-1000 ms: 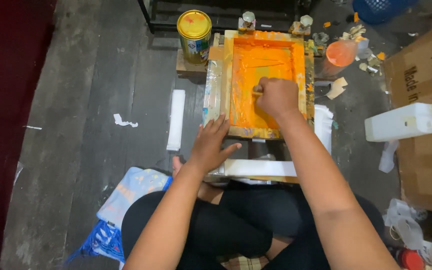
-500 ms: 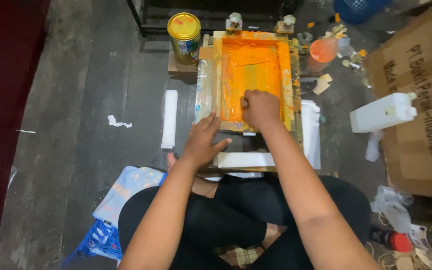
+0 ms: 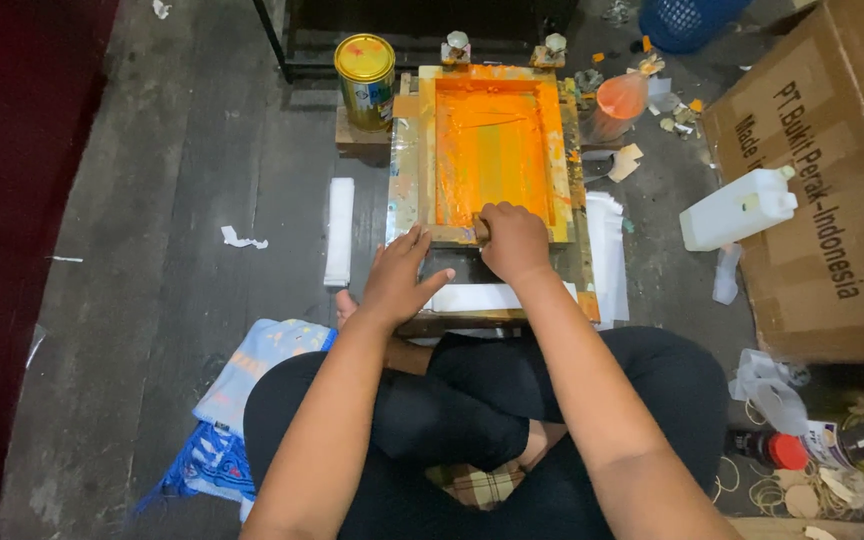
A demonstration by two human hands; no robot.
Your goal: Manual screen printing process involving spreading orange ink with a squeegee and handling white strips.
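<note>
Pulled nearer: right hand [image 3: 515,240] has dragged the squeegee [image 3: 479,229] to the frame's [image 3: 490,150] near edge.
Its fingers are clenched around the handle; left hand [image 3: 399,277], fingers spread, presses flat on the near left corner.

Squeegee handle [image 3: 479,230] almost wholly hidden under right hand [image 3: 514,240]; blade not visible. Near rail of the screen frame [image 3: 422,150] partly covered by left hand [image 3: 398,275]. White sheet [image 3: 482,297] below the frame part-hidden by both wrists. Blue basket [image 3: 687,18] cut by top edge. Cardboard box [image 3: 832,200] cut by right edge.
</note>
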